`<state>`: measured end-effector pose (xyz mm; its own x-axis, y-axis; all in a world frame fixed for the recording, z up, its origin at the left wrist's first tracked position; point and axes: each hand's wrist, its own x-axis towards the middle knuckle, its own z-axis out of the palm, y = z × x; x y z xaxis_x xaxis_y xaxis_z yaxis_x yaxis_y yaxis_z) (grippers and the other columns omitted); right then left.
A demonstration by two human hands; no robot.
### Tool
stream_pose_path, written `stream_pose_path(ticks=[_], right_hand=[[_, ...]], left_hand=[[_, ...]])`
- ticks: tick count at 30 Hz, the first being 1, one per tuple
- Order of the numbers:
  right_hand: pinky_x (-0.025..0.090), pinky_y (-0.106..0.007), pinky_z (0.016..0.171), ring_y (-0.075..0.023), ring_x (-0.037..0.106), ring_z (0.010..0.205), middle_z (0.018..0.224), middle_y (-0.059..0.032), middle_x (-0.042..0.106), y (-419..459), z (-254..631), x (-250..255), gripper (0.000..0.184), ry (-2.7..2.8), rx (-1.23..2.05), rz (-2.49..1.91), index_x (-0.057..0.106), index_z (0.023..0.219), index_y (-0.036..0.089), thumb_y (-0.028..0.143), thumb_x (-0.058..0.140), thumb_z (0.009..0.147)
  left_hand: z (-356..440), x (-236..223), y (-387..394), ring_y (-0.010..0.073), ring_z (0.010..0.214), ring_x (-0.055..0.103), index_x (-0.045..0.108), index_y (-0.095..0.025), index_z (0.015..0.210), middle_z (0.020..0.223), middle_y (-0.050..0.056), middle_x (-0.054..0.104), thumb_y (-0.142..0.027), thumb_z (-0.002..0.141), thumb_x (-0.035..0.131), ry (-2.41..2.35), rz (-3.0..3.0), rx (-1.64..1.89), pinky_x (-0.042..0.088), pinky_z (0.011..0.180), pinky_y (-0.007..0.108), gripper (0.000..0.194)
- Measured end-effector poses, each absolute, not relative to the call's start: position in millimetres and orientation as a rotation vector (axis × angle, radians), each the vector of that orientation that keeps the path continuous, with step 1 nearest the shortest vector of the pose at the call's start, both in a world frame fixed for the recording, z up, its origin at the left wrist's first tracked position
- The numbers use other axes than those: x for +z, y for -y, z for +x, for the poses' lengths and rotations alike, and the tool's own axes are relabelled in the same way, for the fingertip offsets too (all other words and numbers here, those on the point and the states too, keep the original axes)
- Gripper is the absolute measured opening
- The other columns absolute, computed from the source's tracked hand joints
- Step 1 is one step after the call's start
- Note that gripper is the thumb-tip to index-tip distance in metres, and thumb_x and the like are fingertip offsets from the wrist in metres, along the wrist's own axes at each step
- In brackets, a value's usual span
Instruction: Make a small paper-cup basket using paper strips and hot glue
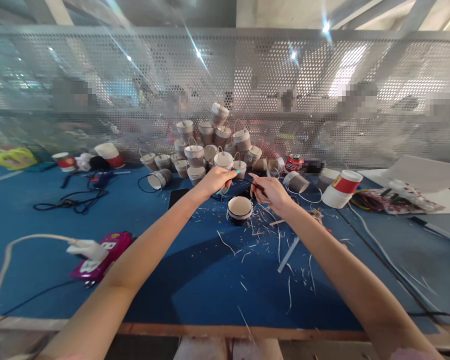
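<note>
Both hands are raised over the middle of the blue table, just behind a small dark cup (239, 216) with a pale rim and pale inside. My left hand (218, 181), with teal nails, is closed in a pinch behind the cup's left side. To the cup's right, my right hand (270, 191) is also closed, its index finger pointing towards the left hand. A dark, thin strand seems to run between the fingers; what each hand grips is too small to make out. White thread scraps (262, 222) surround the cup.
Small pail-like cups (195, 156) with wire handles are piled behind the hands, against a perforated metal screen (135, 75). A purple power strip (103, 256) lies left. A translucent stick (288, 254), a red can (292, 163) and red-white paper cups (343, 187) are right.
</note>
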<state>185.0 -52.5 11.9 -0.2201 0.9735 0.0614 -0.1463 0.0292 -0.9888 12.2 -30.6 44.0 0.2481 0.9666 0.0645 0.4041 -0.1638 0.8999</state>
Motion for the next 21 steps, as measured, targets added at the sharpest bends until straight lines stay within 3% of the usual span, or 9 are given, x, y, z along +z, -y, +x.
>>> stream_pose_path(ticks=[14,21], right_hand=[[0.016,-0.017,0.031,-0.004,0.017,0.029,0.03,0.0074,0.024,55.3,176.2,9.8,0.043,0.862,1.669,-0.677,0.043,0.047,0.017,0.027,0.041,0.089],[0.015,-0.017,0.032,-0.0034,0.02,0.028,0.029,0.0064,0.025,57.0,173.8,6.5,0.043,0.935,1.617,-0.677,0.042,0.043,0.016,0.021,0.045,0.086]], left_hand=[[21.7,31.1,28.0,0.0037,0.025,0.029,0.046,-0.015,0.037,0.025,-0.005,0.029,-0.02,0.089,0.047,-1.049,1.348,1.033,0.026,0.037,0.02,0.052],[22.2,28.2,28.1,0.0028,0.03,0.033,0.054,-0.012,0.044,0.033,-0.003,0.04,-0.017,0.087,0.048,-1.132,1.432,1.087,0.022,0.036,0.018,0.043]])
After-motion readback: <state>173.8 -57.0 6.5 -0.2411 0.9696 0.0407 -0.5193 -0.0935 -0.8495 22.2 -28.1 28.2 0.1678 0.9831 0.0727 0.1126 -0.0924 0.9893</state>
